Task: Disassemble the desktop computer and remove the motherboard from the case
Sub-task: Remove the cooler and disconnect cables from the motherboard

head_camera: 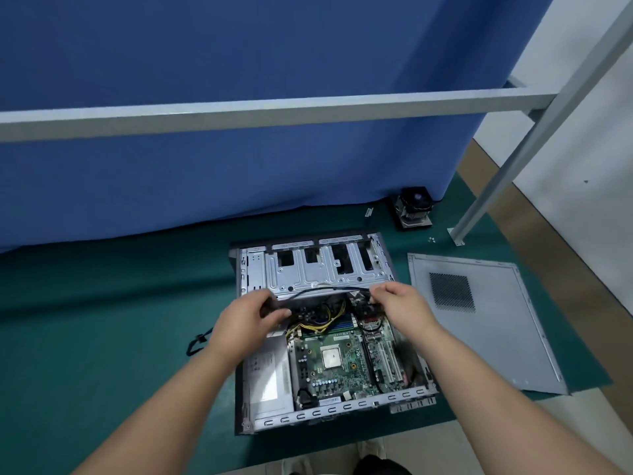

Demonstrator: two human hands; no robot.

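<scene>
The open case (329,334) lies flat on the green mat (102,337), its long axis running away from the person, drive bays at the far end beyond both sets of fingers. Its grey side panel (486,320) lies flat just right of the right hand. The green motherboard (342,361) sits inside the case, below and nearer than the fingertips, its square CPU bare. A silver power supply (267,382) sits under the left wrist. The left hand (246,323) curls round a black cable (329,289); the right hand (400,303) pinches the same cable's other end, stretched between them. A cooler fan (412,209) stands well beyond the right fingers.
</scene>
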